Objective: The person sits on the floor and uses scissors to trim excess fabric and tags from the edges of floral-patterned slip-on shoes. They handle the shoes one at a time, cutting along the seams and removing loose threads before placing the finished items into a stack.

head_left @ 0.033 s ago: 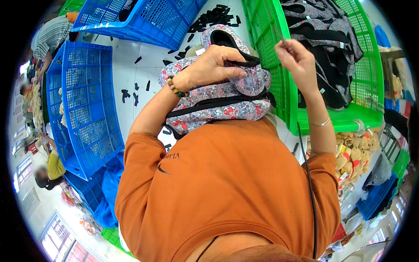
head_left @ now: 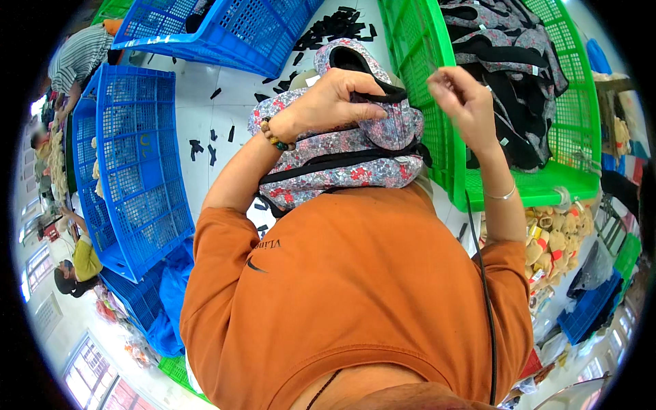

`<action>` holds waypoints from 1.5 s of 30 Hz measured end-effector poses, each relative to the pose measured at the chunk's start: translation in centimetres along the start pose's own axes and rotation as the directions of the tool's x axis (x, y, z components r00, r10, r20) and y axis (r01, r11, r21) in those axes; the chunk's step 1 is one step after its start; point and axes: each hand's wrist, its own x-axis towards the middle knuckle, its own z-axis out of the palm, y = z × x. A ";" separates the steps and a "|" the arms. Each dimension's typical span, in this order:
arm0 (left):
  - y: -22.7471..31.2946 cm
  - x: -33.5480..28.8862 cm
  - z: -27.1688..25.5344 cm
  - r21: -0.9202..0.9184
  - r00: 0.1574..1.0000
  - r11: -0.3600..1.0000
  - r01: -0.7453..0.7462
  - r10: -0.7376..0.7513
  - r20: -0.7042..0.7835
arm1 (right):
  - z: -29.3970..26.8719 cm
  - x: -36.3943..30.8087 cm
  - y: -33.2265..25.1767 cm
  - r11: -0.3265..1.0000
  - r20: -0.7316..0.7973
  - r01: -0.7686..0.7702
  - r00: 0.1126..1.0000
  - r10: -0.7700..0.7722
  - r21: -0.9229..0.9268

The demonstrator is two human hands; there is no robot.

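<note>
A floral fabric piece (head_left: 393, 132) with red flowers and a black-edged opening lies at the top of a pile in front of my body. My left hand (head_left: 335, 102) pinches its black edge between thumb and fingers. Beneath it, floral padded pieces with black trim (head_left: 355, 176) are stacked on my lap. My right hand (head_left: 465, 99) is raised to the right of the pile, beside the green crate. Its fingers are bent together; a thin, blurred thing seems to stick up from them, too faint to name.
The green crate (head_left: 529, 188) on the right holds more floral and black pieces (head_left: 509, 75). Blue crates (head_left: 137, 164) stand to the left and at the far side. Small black strips (head_left: 335, 27) lie scattered on the white floor. Tan plush toys (head_left: 557, 236) are heaped at right.
My right hand has shifted very slightly left, and its fingers have turned a little. My left hand and the floral piece stay where they were.
</note>
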 end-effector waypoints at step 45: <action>0.1 1.9 -1.7 -0.523 0.989 0.842 0.128 -0.068 0.133 | -1.1 -0.9 -1.6 0.601 0.130 0.351 0.916 -0.379 -0.718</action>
